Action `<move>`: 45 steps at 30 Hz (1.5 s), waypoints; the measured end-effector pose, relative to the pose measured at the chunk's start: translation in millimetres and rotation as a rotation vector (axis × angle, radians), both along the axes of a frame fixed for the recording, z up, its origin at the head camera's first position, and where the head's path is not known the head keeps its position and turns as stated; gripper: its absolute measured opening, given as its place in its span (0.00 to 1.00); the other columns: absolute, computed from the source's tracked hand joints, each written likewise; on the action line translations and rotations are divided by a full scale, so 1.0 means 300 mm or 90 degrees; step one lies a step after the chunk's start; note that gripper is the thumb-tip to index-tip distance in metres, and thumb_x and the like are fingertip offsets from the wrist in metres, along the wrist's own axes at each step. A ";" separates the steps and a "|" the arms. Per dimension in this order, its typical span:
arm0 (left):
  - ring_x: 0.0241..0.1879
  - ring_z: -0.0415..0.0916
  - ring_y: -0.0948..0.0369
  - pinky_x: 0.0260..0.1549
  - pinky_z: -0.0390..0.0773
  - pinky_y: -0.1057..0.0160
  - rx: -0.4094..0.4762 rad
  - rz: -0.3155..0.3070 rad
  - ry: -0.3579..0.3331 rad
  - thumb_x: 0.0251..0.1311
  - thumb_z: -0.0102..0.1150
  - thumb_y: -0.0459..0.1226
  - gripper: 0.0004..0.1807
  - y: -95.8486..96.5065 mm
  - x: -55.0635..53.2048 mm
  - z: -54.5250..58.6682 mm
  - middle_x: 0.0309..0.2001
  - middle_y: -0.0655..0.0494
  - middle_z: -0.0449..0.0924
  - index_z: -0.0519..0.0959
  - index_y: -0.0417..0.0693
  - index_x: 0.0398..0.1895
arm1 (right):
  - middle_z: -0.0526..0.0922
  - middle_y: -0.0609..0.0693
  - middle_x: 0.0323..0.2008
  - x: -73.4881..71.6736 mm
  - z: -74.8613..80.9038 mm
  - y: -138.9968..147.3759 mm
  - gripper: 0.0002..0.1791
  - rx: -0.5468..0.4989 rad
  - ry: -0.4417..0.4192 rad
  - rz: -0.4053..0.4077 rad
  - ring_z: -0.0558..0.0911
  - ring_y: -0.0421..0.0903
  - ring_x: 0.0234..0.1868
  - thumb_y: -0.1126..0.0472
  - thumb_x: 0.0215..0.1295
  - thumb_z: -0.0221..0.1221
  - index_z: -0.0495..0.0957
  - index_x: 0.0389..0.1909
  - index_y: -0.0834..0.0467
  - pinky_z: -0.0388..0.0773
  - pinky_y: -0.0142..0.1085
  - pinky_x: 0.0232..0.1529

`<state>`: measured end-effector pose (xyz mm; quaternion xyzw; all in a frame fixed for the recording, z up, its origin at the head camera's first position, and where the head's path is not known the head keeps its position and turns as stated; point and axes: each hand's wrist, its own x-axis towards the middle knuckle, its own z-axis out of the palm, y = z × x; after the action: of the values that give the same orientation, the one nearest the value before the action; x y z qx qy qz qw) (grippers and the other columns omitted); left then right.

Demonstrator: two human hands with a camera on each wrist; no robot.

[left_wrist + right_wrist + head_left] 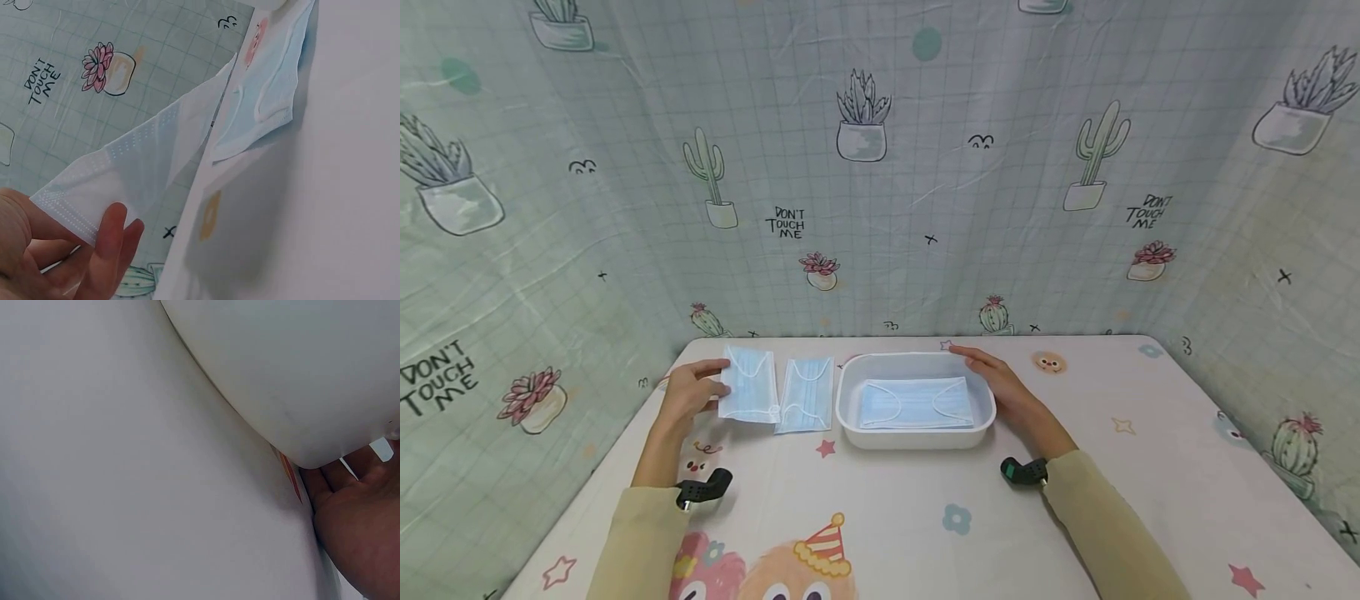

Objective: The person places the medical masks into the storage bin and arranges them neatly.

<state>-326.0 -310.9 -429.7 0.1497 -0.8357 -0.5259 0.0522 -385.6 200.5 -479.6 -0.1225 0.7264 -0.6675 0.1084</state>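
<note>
My left hand (688,393) pinches the left edge of a light-blue face mask (748,383), which is raised and tilted above the table. In the left wrist view, thumb and fingers grip one end of that mask (134,156). A second face mask (807,396) lies on the table just right of it, its white ear loops visible. Another face mask (916,405) lies flat and crosswise inside a white plastic tub (917,441). Against the tub's right side rests my right hand (1011,396), fingers extended along the rear rim; in the right wrist view the tub partly hides them.
The table (895,517) wears a white cloth printed with stars, flowers and cartoon faces. A cactus-patterned curtain (925,183) hangs behind it and on both sides. Each wrist bears a black camera mount (703,487).
</note>
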 end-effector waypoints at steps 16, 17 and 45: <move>0.55 0.75 0.48 0.33 0.82 0.69 -0.005 0.009 0.038 0.64 0.57 0.30 0.32 0.032 0.009 0.039 0.76 0.40 0.66 0.71 0.44 0.74 | 0.57 0.47 0.82 -0.001 -0.010 -0.004 0.25 -0.041 -0.007 0.007 0.57 0.54 0.82 0.54 0.84 0.44 0.67 0.77 0.50 0.55 0.54 0.80; 0.55 0.75 0.48 0.33 0.82 0.69 -0.004 0.009 0.037 0.64 0.57 0.30 0.32 0.033 0.010 0.042 0.76 0.40 0.66 0.71 0.44 0.74 | 0.57 0.48 0.82 0.000 -0.011 -0.004 0.25 -0.039 -0.005 0.007 0.57 0.54 0.82 0.54 0.84 0.44 0.67 0.77 0.50 0.55 0.54 0.80; 0.59 0.73 0.47 0.35 0.81 0.72 0.009 -0.027 0.087 0.65 0.59 0.29 0.32 0.116 0.051 0.126 0.77 0.42 0.64 0.71 0.46 0.74 | 0.56 0.47 0.82 0.001 -0.004 -0.004 0.25 -0.034 -0.012 0.001 0.57 0.54 0.82 0.54 0.84 0.44 0.67 0.77 0.50 0.54 0.53 0.81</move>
<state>-310.9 -276.1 -391.9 0.0959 -0.8295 -0.5416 0.0971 -385.3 199.2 -480.7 -0.1199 0.7073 -0.6876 0.1123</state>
